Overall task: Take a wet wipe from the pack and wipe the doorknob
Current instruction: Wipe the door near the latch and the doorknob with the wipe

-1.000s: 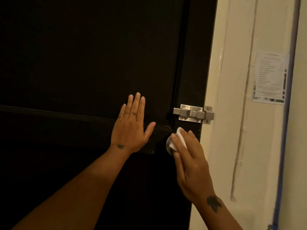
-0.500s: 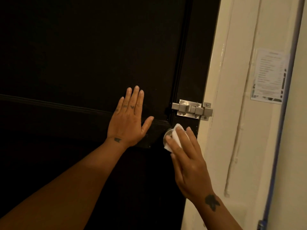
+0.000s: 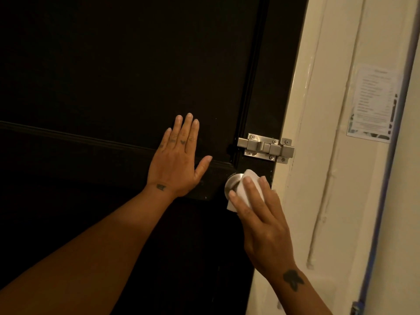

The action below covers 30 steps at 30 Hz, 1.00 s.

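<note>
A: Where is the wet wipe (image 3: 246, 189)?

B: The right hand (image 3: 261, 226) presses it against the round metal doorknob (image 3: 232, 183), near the right edge of the dark door (image 3: 113, 64). The fingers (image 3: 248, 189) lie spread over the white cloth, pinning it rather than pinching it; the knob's left side shows bare beside the wipe.

A: And the other hand?

B: The left hand (image 3: 176, 164) rests flat on the door panel left of the knob, palm down, fingers straight, thumb out, holding nothing.

A: Anything else close by?

B: A steel slide bolt (image 3: 264, 147) sits just above the knob. On the cream wall (image 3: 318, 155) hangs a printed sheet (image 3: 372, 103); its text is too blurred to read. The pack may be out of view.
</note>
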Motion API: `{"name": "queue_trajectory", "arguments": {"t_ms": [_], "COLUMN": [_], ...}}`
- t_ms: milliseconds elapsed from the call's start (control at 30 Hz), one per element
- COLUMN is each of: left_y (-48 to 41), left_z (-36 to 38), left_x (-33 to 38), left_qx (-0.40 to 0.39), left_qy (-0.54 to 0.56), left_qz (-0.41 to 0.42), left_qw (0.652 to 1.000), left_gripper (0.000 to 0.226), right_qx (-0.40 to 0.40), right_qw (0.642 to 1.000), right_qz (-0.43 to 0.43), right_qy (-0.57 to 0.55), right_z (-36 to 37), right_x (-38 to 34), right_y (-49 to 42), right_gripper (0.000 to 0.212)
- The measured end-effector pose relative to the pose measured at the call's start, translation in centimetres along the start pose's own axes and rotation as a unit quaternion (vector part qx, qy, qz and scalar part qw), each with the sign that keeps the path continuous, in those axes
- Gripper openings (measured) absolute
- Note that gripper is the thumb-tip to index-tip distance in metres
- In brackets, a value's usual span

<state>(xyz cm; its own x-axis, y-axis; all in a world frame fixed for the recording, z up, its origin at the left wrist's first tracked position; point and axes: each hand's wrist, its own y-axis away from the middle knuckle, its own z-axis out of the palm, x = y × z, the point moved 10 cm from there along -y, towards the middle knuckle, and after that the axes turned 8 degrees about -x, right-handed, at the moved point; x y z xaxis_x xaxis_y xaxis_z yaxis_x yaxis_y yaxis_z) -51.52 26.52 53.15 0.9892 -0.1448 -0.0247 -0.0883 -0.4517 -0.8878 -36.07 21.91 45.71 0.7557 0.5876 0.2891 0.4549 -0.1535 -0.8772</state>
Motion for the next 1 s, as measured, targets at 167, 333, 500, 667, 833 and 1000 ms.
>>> {"name": "queue_trajectory", "arguments": {"t_ms": [167,333,500,667,833,1000], "left_y": [0.1,0.0,0.0,0.1,0.1,0.1], "left_z": [0.0,-0.1,-0.1,-0.1,-0.2,-0.1], "left_x": [0.0,0.0,0.0,0.1,0.1,0.1], "left_qx": [0.003,0.004,0.009,0.011,0.011,0.01], "left_qy": [-0.003,0.003,0.001,-0.004,-0.008,-0.008], "left_qz": [-0.001,0.0,0.0,0.002,0.002,0.001], "left_qw": [1.0,1.0,1.0,1.0,1.0,1.0], "left_gripper": [0.076,0.074,0.073,0.073,0.075,0.076], "right_qx": [0.014,0.025,0.048,0.02,0.035,0.034], "right_qw": [1.0,0.997,0.998,0.998,0.999,0.999], "right_qz": [0.016,-0.057,-0.032,-0.05,-0.019,-0.016], "right_qy": [0.007,0.052,0.034,0.044,0.032,0.026], "right_z": [0.3,0.0,-0.7,0.3,-0.3,-0.3], "right_x": [-0.8,-1.1,-1.5,-1.0,-1.4,-0.9], "right_y": [-0.5,1.4,0.9,3.3,2.9,3.6], "right_gripper": [0.044,0.038,0.039,0.041,0.041,0.042]}}
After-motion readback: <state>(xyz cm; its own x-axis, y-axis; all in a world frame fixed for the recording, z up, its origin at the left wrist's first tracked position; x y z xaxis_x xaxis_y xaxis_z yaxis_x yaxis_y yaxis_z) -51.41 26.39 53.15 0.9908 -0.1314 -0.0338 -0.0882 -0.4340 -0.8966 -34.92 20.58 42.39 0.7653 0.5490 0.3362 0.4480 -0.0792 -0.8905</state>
